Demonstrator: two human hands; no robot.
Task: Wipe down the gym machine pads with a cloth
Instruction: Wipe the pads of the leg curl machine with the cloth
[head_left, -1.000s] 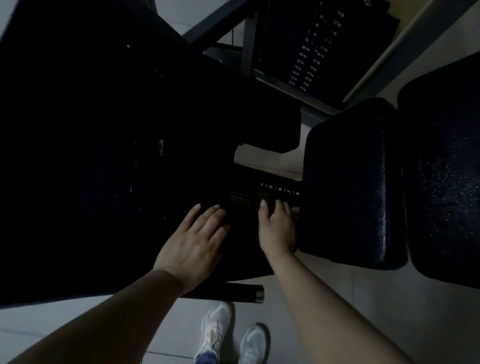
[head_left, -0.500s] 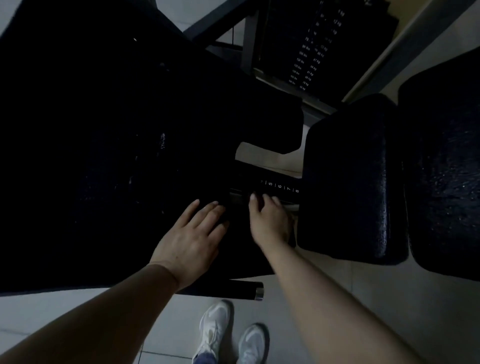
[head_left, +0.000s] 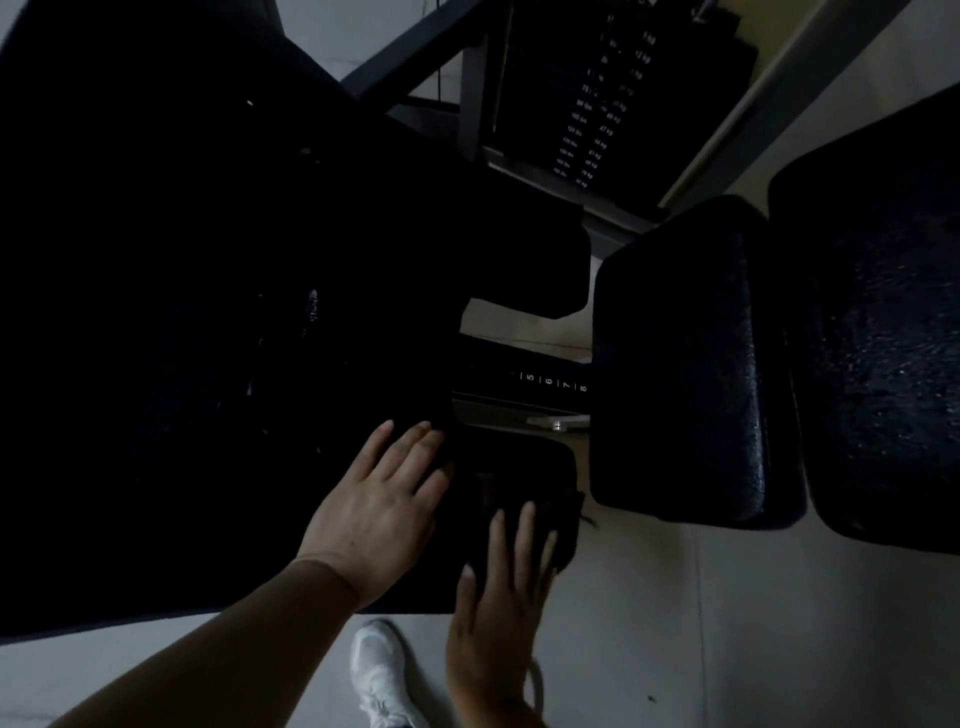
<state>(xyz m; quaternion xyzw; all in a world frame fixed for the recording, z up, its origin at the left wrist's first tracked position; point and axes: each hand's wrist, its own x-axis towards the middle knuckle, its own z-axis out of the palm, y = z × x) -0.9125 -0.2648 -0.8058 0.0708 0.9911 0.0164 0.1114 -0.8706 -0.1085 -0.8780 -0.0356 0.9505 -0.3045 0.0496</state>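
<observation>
A big black pad (head_left: 218, 312) fills the left and centre of the dim view, tilted over a pale tiled floor (head_left: 701, 623). To the right stand two more black pads, a narrower one (head_left: 680, 364) and a wider one (head_left: 878, 332) at the frame edge, close beside each other. Behind them at the top, the weight stack (head_left: 608, 104) shows pale, blurred numbers. Between the big pad and the narrower one runs a dark bar with a numbered scale (head_left: 553, 382).

The left hand (head_left: 382, 506) lies flat on the big pad's lower right part, its fingers (head_left: 415, 447) extended and slightly spread. Just beside it, the right hand (head_left: 501, 597) presses flat on a dark cloth (head_left: 524, 499), fingers (head_left: 524, 530) slightly spread over the cloth's near part; the cloth extends beyond the fingertips on a small dark pad (head_left: 519, 457) and hangs off its right edge. A white shoe (head_left: 379, 670) shows on the floor below.
</observation>
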